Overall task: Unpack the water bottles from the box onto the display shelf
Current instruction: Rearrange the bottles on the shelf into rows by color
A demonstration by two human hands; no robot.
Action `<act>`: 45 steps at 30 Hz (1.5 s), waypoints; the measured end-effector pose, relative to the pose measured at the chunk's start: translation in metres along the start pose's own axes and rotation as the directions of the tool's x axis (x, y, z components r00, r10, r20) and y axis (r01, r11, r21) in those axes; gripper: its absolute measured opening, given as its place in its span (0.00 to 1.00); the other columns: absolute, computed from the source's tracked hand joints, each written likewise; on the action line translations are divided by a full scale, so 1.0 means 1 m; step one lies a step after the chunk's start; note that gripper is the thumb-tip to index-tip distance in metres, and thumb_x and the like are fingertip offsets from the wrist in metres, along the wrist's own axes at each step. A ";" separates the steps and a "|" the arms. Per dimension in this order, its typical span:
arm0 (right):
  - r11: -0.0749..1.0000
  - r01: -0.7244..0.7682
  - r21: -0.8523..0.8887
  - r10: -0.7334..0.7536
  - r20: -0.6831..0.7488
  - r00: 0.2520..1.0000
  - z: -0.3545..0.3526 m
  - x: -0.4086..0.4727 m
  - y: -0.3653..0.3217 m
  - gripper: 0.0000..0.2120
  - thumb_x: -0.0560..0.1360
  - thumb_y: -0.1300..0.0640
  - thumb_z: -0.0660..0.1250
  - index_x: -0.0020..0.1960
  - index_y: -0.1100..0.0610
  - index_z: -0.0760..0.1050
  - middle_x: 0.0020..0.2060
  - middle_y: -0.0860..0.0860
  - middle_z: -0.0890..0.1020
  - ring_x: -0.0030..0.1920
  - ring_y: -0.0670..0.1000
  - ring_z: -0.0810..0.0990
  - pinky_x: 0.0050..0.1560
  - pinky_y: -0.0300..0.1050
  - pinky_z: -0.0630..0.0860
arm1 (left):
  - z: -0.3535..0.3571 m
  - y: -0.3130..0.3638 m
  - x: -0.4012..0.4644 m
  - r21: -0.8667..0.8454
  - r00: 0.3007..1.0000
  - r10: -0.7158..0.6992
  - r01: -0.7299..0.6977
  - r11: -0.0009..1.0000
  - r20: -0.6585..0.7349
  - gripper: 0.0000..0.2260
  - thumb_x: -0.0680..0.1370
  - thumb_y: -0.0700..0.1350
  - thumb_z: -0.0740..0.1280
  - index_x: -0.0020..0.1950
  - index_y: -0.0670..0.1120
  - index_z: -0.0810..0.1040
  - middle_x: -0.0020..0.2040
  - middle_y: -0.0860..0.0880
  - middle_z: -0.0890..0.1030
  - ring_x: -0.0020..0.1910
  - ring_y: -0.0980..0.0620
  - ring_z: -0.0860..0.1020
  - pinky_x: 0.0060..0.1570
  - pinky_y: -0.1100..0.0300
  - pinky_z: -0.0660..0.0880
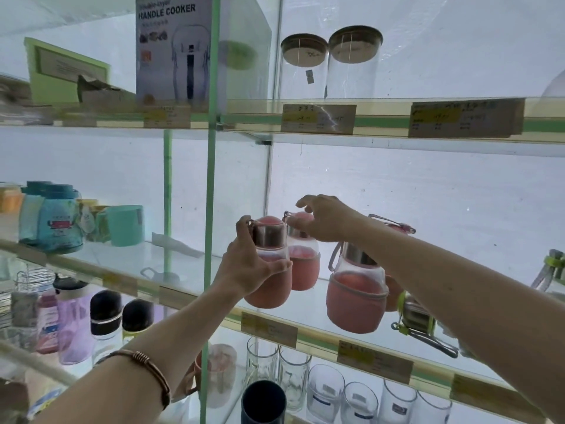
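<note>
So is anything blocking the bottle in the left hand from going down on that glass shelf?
Nothing visible. The left hand grips the pink bottle at the glass shelf's front edge; another pink bottle stands close behind, under the right hand.

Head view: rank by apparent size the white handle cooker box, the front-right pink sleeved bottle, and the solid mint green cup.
1. White handle cooker box.
2. Front-right pink sleeved bottle, though nearness to the camera inflates it.
3. Solid mint green cup.

This was a housewares shop. Glass display shelves [397, 117] carried price labels [318, 118] along their front edges. Above the labels stood a boxed cooker [174, 53] and storage jars [354, 62]; below them were rows of drinking glasses [324, 390].
</note>
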State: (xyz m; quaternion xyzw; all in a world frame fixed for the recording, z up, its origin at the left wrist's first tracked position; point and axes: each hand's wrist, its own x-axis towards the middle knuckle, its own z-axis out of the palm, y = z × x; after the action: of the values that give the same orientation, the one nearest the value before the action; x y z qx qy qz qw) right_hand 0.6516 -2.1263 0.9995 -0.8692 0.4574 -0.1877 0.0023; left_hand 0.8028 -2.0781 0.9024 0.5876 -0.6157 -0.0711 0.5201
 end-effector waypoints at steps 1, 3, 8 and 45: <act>0.999 0.003 0.035 -0.003 -0.001 1.000 0.002 -0.007 -0.004 0.30 0.77 0.39 0.59 0.73 0.55 0.64 0.69 0.54 0.71 0.69 0.54 0.68 0.64 0.47 0.66 | 0.000 0.001 -0.003 0.015 1.000 0.005 -0.005 1.000 -0.009 0.44 0.64 0.53 0.79 0.70 0.49 0.56 0.59 0.49 0.74 0.56 0.47 0.76 0.55 0.54 0.75; 0.998 -0.005 0.067 0.004 0.012 1.000 0.007 -0.019 -0.012 0.32 0.76 0.35 0.57 0.72 0.53 0.65 0.66 0.54 0.74 0.64 0.55 0.72 0.61 0.48 0.70 | 0.005 0.007 -0.009 0.013 1.000 0.026 -0.025 1.000 -0.016 0.42 0.62 0.57 0.79 0.67 0.48 0.59 0.55 0.55 0.73 0.53 0.51 0.76 0.54 0.54 0.76; 0.990 0.019 -0.142 -0.022 -0.019 1.000 0.010 -0.037 -0.014 0.29 0.73 0.33 0.61 0.67 0.50 0.70 0.55 0.50 0.80 0.55 0.52 0.77 0.54 0.48 0.71 | 0.023 0.015 -0.019 -0.107 0.997 0.064 -0.059 0.993 0.051 0.40 0.61 0.55 0.80 0.64 0.49 0.61 0.55 0.54 0.77 0.53 0.52 0.78 0.51 0.57 0.75; 0.968 0.078 -0.238 -0.062 0.077 0.995 -0.003 -0.039 0.040 0.43 0.62 0.24 0.63 0.70 0.48 0.67 0.60 0.43 0.78 0.58 0.47 0.75 0.58 0.49 0.74 | 0.038 -0.009 0.097 0.063 0.994 0.111 -0.112 0.992 0.021 0.17 0.73 0.39 0.70 0.59 0.45 0.70 0.53 0.44 0.74 0.50 0.47 0.77 0.46 0.62 0.74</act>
State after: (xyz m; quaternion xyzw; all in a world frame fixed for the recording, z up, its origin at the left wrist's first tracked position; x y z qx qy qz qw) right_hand 0.5990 -2.1176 0.9822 -0.8846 0.4455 -0.1008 -0.0940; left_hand 0.8038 -2.1783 0.9326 0.5679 -0.6540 -0.0274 0.4990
